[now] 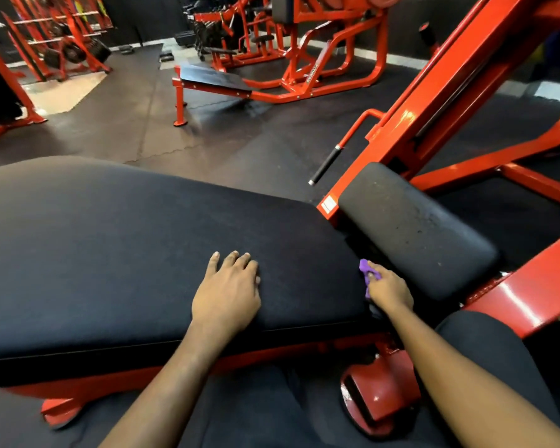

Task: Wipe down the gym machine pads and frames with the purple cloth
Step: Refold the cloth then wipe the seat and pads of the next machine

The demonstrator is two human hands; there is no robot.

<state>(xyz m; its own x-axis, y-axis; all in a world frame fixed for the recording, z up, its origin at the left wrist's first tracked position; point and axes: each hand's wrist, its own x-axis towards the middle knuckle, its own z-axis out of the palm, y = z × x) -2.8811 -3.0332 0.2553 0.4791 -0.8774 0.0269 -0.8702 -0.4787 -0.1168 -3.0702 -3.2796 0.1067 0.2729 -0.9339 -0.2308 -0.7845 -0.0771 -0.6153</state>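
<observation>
A large black back pad (126,240) fills the lower left of the head view, mounted on a red frame (440,101). My left hand (228,291) rests flat on the pad's near right part, fingers straight. My right hand (389,287) grips the purple cloth (366,272) in the gap between the back pad and a smaller black seat pad (414,227) to its right. Only a small bunch of the cloth shows past my fingers.
A black-tipped handle (325,163) sticks out from the red frame above the seat pad. A round red foot (379,402) of the machine sits on the dark rubber floor. More red machines (291,59) and weight racks (65,43) stand at the back.
</observation>
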